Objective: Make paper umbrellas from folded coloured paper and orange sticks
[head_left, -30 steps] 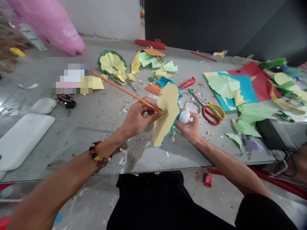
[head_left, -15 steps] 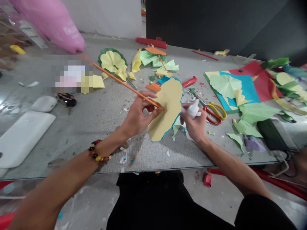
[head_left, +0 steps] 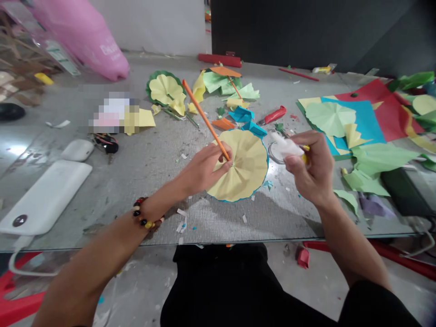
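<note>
My left hand (head_left: 204,171) pinches a thin orange stick (head_left: 204,119) where it meets the middle of a round, creased yellow paper disc (head_left: 243,171) with a blue edge. The disc faces up, just above the table. The stick slants up and away to the left. My right hand (head_left: 311,170) is closed round a small white glue bottle (head_left: 284,146), held a little to the right of the disc and lifted off the table.
Red-and-yellow scissors lie partly hidden behind my right hand. A red-handled knife (head_left: 274,115), coloured paper sheets (head_left: 364,119), another yellow-green paper disc (head_left: 165,88), paper scraps, a white power bank (head_left: 44,197) and keys (head_left: 105,143) lie on the grey table (head_left: 143,159).
The disc has turned from edge-on to facing up and the stick has swung more upright. My right hand has lifted the glue bottle off the table and moved it right.
</note>
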Motion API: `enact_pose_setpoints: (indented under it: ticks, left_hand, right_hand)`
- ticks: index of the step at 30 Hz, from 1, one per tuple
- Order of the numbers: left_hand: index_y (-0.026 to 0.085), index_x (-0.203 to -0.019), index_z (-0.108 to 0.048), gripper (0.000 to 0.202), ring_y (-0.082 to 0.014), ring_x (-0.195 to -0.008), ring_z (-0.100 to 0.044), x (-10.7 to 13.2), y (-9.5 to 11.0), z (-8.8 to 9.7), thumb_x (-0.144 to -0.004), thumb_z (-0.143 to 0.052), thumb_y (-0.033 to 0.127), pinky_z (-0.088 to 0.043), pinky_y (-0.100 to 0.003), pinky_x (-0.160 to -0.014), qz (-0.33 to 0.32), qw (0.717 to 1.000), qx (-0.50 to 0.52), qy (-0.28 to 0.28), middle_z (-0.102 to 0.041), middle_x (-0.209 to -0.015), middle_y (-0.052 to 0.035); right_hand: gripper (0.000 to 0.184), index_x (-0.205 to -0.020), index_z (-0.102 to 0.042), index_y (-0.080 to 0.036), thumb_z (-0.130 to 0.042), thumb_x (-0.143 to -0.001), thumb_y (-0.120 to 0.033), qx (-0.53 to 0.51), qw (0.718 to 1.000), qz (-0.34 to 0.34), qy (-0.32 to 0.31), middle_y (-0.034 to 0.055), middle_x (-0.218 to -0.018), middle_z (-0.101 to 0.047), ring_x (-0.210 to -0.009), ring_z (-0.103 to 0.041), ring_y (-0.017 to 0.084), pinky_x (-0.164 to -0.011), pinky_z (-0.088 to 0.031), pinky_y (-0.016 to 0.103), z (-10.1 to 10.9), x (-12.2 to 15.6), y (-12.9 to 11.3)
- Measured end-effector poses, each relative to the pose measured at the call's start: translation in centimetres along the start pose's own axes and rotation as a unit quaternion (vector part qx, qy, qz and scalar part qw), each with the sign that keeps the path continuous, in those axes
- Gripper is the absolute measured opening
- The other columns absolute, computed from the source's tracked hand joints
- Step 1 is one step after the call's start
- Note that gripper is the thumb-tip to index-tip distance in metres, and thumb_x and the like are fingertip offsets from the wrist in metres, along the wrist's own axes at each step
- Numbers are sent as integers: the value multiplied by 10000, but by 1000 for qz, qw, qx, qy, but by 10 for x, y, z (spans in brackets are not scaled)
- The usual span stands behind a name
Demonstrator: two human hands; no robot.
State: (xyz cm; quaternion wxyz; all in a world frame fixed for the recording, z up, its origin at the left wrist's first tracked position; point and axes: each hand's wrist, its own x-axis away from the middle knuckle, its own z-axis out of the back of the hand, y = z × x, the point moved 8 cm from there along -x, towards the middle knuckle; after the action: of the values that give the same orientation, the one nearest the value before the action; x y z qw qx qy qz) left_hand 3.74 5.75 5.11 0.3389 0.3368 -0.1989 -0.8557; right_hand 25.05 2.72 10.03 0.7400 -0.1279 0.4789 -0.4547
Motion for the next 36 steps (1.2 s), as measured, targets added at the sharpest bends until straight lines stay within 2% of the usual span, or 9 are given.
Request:
enact_pose_setpoints:
  ticks: [2, 5, 9, 12, 14, 17, 20, 26, 36]
  left_hand:
    - [199, -970, -580, 118, -178, -966, -622, 0, 2, -3, -1021, -518, 286, -470, -332, -929, 1, 1000, 10, -13, -660, -1000, -30]
    - [190, -967, -609, 186, -175, -995, -634, -1, 5, -4, -1047, -469, 284, -483, -320, -935, 2, 1000, 17, -14, -677, -1012, -36]
    - [181, -998, -660, 155, -173, -1015, -665, -2, 6, 0, -1020, -530, 262, -518, -303, -925, 5, 1000, 2, 14, -715, -1052, -44]
    - [191, -1029, -686, 120, -166, -976, -710, -2, 1, 5, -980, -603, 263, -552, -291, -919, 27, 998, 3, 50, -746, -1062, -40]
    - [192, -1057, -687, 128, -153, -913, -735, 0, -3, 9, -950, -649, 249, -575, -265, -876, 47, 996, 8, 72, -754, -1079, -41]
    - [187, -1050, -683, 126, -141, -868, -749, 1, -3, 10, -930, -677, 225, -582, -230, -827, 47, 996, 9, 82, -756, -1089, -38]
    - [185, -1017, -671, 98, -142, -889, -754, 1, 0, 8, -926, -688, 218, -576, -215, -826, 45, 996, 2, 79, -756, -1077, -30]
    - [187, -1043, -614, 179, -140, -877, -758, 2, -6, 5, -905, -725, 213, -582, -210, -819, 74, 994, 15, 81, -751, -973, -6]
    - [204, -1074, -596, 197, -143, -904, -760, 2, -11, 0, -916, -714, 214, -580, -230, -852, 102, 992, 32, 67, -754, -981, 4]
  right_hand:
    - [263, -1108, -670, -292, -709, -890, -433, 11, 999, 29, 10, 62, -1073, -641, -1024, -638, 229, -901, -553, 412, 2, 0, -7]
    - [321, -1191, -701, -307, -718, -889, -415, 59, 997, 47, 1, 74, -1137, -620, -1096, -626, 250, -968, -541, 431, 0, -1, -10]
    - [473, -1375, -603, -317, -667, -922, -438, 80, 993, 67, -63, 86, -1214, -580, -1150, -608, 264, -968, -552, 445, -10, 2, -12]
    - [440, -1438, -538, -309, -525, -1004, -383, 74, 990, 66, -101, 94, -1226, -581, -1155, -605, 247, -974, -552, 440, -16, 5, -12]
    - [389, -1385, -576, -300, -530, -1001, -342, 66, 990, 77, -93, 88, -1190, -616, -1119, -622, 239, -964, -556, 438, -18, 5, -14]
    - [323, -1209, -658, -286, -711, -892, -323, 18, 994, 95, -45, 55, -1065, -684, -1021, -663, 236, -919, -573, 432, -16, 5, -18]
    - [345, -1113, -689, -268, -816, -795, -316, -52, 996, 66, -18, 38, -1002, -719, -943, -696, 220, -841, -599, 384, -16, 5, -15]
    - [318, -1064, -730, -256, -843, -768, -283, -89, 993, 22, -80, 26, -1022, -757, -889, -707, 177, -698, -597, 286, -29, 6, -13]
    - [364, -1147, -657, -260, -806, -820, -317, -18, 995, 10, -94, 27, -1102, -762, -961, -736, 186, -792, -598, 302, -48, 18, -3]
